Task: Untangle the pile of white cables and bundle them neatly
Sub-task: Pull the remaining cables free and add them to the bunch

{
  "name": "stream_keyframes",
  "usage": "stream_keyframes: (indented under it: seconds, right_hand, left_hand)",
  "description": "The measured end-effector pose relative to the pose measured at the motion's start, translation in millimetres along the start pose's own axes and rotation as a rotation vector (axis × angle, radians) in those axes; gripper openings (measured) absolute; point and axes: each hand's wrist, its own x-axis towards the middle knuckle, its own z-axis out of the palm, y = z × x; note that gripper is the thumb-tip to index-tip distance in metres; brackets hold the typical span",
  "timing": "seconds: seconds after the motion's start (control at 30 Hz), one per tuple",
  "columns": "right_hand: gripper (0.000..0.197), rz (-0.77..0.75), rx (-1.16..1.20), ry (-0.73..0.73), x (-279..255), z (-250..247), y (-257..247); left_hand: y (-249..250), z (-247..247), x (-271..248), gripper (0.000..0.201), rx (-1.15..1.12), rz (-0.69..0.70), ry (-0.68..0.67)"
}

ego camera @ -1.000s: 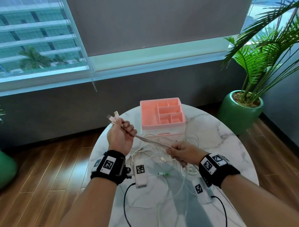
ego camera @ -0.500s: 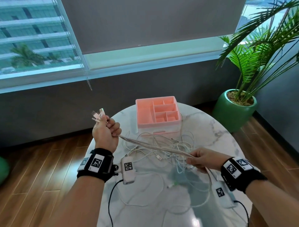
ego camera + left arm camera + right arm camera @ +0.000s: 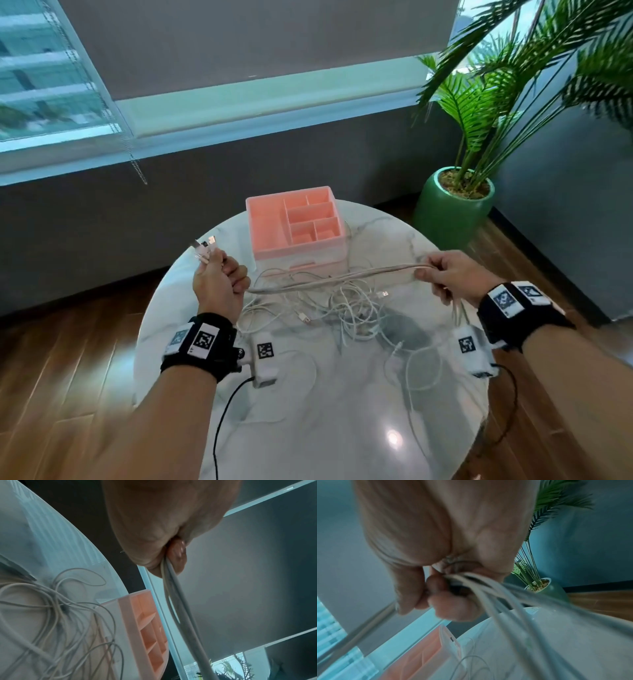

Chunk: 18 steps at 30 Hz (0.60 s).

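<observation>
Clearly the work is only partly done: a few white cables have been gathered into one straight run (image 3: 335, 279) stretched in the air between the two hands, but most of the white cables (image 3: 342, 308) lie as a loose tangled pile on the table, just in front of the pink organizer box (image 3: 298, 253). The left hand (image 3: 219, 281) is closed as a fist around one end of the run, and the metal plugs (image 3: 205, 248) stick out above its fingers. The right hand (image 3: 452, 274) has its fingers and thumb curled around the other part of the run, and the loose ends hang down below this hand. I judge that the pulled-out cables must be coiled and tied, and the pile must be separated after that; no finished bundle is visible. The surface is a round white marble table (image 3: 342, 428), glossy, with grey veins. Around it there is a wooden floor, a dark low wall under a wide window with a lowered blind, and a palm plant in a green pot (image 3: 452, 212) on the right.
</observation>
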Motion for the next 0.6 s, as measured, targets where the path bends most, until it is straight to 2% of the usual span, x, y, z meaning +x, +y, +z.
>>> stream_keyframes:
  seconds: [0.13,0.2,0.27,0.33,0.4,0.53,0.6]
  right_hand:
    - [0.027,0.141,-0.299,-0.25,-6.7,-7.2,18.1]
    - [0.024,0.175,-0.464,-0.278,-10.3,-18.4,35.2]
    - [0.023,0.218,-0.442,-0.218,-14.9,-32.0,53.2]
    - [0.024,0.222,-0.314,-0.048,-21.7,-45.5,59.7]
    - [0.028,0.152,-0.273,0.164,-28.7,-57.1,43.6]
    - [0.039,-0.055,-0.268,0.641,-38.8,-78.1,-24.8]
    - [0.039,-0.128,-0.123,0.817,-37.3,-88.2,-52.9]
  left_hand:
    - [18.9,2.8,10.2,0.037,-0.032,0.052,0.005]
    - [27.9,-1.5,15.2,0.036,-0.037,0.079,0.018]
    - [34.7,-9.2,20.4,0.034,-0.05,0.082,0.027]
    - [36.5,-14.8,21.3,0.035,-0.054,0.069,0.023]
    - [31.6,-13.8,17.1,0.037,-0.037,0.071,0.021]
    - [17.8,1.8,6.8,0.038,-0.05,0.061,0.008]
    - [15.7,11.4,3.7,0.038,-0.052,0.057,-0.012]
